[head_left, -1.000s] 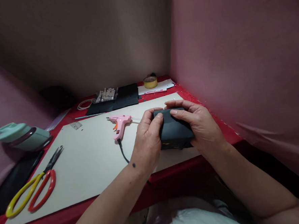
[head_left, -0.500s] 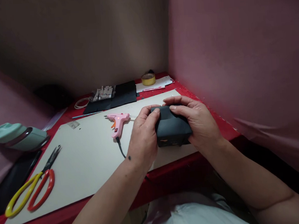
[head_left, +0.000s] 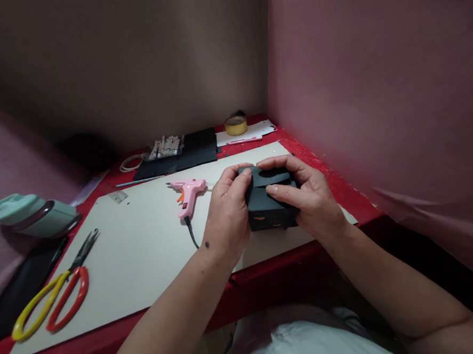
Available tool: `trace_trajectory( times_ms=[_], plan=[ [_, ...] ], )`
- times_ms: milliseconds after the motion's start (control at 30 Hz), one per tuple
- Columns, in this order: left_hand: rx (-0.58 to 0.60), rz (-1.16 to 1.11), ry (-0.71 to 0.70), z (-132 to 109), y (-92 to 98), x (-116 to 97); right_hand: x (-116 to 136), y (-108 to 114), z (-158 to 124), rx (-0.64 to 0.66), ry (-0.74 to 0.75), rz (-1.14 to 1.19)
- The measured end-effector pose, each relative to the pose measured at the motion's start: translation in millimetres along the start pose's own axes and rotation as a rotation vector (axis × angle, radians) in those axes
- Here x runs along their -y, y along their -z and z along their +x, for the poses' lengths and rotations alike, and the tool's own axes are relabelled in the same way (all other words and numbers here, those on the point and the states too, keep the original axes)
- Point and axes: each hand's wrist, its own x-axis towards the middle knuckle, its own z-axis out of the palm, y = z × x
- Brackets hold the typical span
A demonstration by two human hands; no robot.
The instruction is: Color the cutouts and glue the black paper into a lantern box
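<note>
Between both hands is a small black box (head_left: 272,201), held above the white board. My left hand (head_left: 228,204) grips its left side, thumb lying on the top near the corner. My right hand (head_left: 312,194) wraps the right side, its thumb pressing on the top face beside a slit or raised flap edge. Small orange-tan marks show on the box's near side. To the left of my left hand, a pink glue gun (head_left: 189,193) with an orange trigger rests on the board; a small light glows on it. The box's far side and underside are hidden.
Scissors (head_left: 69,288) with yellow and red handles lie at the left of the white board (head_left: 133,258). Beyond them is a mint-green bottle (head_left: 34,216). At the back are white markers (head_left: 166,147), black sheets (head_left: 198,147), a yellow tape roll (head_left: 236,126) and a pink pen (head_left: 244,140).
My right thumb has shifted lower and slightly left on the box top. A slit or flap edge now shows there, where the surface looked smooth and curved before.
</note>
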Motion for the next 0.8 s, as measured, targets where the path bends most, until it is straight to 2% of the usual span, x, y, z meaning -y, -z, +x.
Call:
trace_trajectory(
  times_ms=[167, 400, 567, 800],
  plan=[
    [0.009, -0.003, -0.007, 1.2, 2.2, 0.6, 0.6, -1.8, 1.3, -0.006, -0.012, 0.003],
    [0.077, 0.000, -0.064, 4.4, 3.2, 3.4, -1.5, -3.6, 3.9, -0.076, 0.046, -0.009],
    [0.121, 0.056, -0.073, 3.5, 6.4, 4.4, -2.7, -4.0, 5.1, -0.081, 0.047, -0.002],
    [0.085, 0.186, -0.144, -0.9, 10.0, 4.5, -4.0, -5.9, 6.6, -0.081, 0.051, -0.007]
  ],
)
